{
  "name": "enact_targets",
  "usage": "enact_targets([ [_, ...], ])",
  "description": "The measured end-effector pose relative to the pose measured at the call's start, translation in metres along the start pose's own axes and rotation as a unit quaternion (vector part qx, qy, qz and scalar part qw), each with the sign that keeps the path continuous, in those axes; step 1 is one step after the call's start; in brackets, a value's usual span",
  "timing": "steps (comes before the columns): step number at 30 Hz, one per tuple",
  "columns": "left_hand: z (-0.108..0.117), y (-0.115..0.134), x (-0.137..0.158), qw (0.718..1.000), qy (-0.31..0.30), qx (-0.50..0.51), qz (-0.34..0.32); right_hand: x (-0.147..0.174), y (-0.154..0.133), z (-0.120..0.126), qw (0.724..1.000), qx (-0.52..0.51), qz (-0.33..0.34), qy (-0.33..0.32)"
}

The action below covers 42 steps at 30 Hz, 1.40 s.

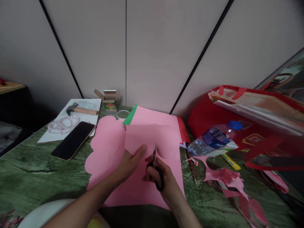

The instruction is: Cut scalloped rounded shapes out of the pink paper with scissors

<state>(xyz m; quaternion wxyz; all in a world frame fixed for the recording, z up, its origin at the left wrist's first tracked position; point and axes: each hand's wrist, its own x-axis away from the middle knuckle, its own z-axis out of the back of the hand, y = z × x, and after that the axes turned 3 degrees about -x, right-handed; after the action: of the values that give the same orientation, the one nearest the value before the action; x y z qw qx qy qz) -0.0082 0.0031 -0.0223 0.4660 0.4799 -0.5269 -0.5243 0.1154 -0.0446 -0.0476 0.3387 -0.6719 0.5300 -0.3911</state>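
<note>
My right hand [166, 180] grips a pair of scissors [158, 177] by its black handles, the blades pointing up and away from me. The blades meet the lower edge of a pink paper sheet [152, 136]. My left hand [131, 161] pinches that sheet at its lower left, thumb on top and the other fingers hidden beneath. Under both hands lies more pink paper [140, 193]. A pink paper with a scalloped edge [105, 136] rests to the left of the held sheet.
Left stand a phone [74, 141], a hammer [85, 110], beads [63, 124] and a small box [110, 104]. Right are a water bottle [211, 137], a red bag [258, 126], a pencil [192, 167] and pink scraps [228, 179]. Green [130, 115] and red [182, 129] sheets show behind.
</note>
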Motion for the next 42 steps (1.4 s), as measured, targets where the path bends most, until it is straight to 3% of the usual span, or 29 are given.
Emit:
enact_targets([
  [4,0.005,0.005,-0.001,0.996,-0.051,-0.071,-0.015,0.001,-0.005,0.001,1.0,0.0,-0.005,0.005],
  [11,0.006,0.005,-0.001,0.993,-0.092,-0.067,0.008,0.0,-0.014,0.004,1.0,0.002,0.027,0.004],
  [19,0.007,0.01,0.0,0.992,-0.104,-0.071,0.007,-0.001,-0.014,0.006,0.999,0.01,0.036,-0.023],
  [35,0.008,0.006,-0.001,0.993,-0.104,-0.054,0.006,0.0,-0.014,0.007,0.998,0.047,0.051,-0.007],
  [42,0.007,0.012,0.0,0.99,-0.133,-0.039,-0.003,0.001,-0.017,0.004,0.996,0.054,0.062,-0.023],
])
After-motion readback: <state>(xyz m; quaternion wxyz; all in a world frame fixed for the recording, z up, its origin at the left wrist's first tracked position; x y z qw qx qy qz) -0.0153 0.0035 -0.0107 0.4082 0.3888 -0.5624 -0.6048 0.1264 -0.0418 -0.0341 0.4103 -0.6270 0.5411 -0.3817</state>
